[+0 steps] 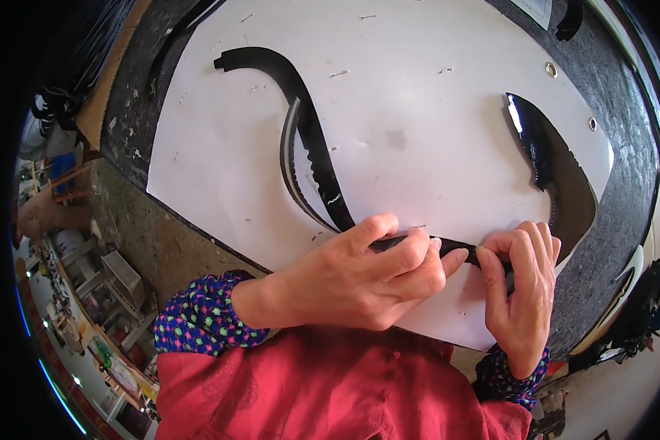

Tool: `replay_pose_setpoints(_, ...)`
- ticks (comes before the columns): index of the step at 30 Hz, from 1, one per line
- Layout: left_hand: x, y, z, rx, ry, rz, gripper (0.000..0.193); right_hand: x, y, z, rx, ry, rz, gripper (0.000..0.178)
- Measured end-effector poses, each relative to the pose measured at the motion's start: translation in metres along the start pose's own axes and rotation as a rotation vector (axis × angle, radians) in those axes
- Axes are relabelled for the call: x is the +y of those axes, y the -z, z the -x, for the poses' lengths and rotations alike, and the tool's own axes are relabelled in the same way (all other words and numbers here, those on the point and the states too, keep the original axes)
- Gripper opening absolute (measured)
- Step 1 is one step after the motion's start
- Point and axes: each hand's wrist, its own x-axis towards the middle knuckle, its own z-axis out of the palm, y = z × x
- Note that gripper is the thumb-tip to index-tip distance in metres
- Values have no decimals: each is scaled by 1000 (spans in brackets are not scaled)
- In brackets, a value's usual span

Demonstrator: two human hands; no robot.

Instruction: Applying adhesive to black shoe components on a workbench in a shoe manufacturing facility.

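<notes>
A long black flexible strip point(312, 128) with notched edges curves from the upper left of a white sheet down to my left hand point(367, 279). A narrower strip with a grey edge point(287, 158) bows out beside it. My left hand is closed, its fingertips pressing a black stretch of strip point(458, 249) near the sheet's front edge. Close by on the right, my right hand point(522, 275) pinches the same stretch between thumb and fingers. Beyond it a wide, glossy black piece point(570, 172) arches upward. My hands hide whether all these parts are joined.
The white sheet point(227, 139) has metal eyelets point(551, 70) at its right edge and lies on a dark, speckled table point(132, 132). Another black piece point(570, 20) rests at the far right. To the left below stands a pale crate point(122, 277) among cluttered shelves.
</notes>
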Motion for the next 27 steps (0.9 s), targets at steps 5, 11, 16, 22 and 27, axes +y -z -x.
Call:
replay_pose_setpoints(5, 2, 0, 1, 9, 8, -24, 20, 6, -4, 8, 118, -2, -13, 14)
replay_pose_setpoints(11, 5, -2, 3, 75, 54, -3, 18, 30, -29, 15, 354, 41, 411, 44)
replay_pose_setpoints(16, -8, 21, 13, -65, 93, 22, 28, 31, -28, 13, 364, 42, 398, 45)
replay_pose_setpoints(22, -8, 30, 31, -37, 70, -24, 38, 0, -9, 1, 324, 78, 434, 41)
replay_pose_setpoints(27, -8, 23, 38, 87, 40, 113, 32, -51, -14, -29, 588, 286, 310, 45)
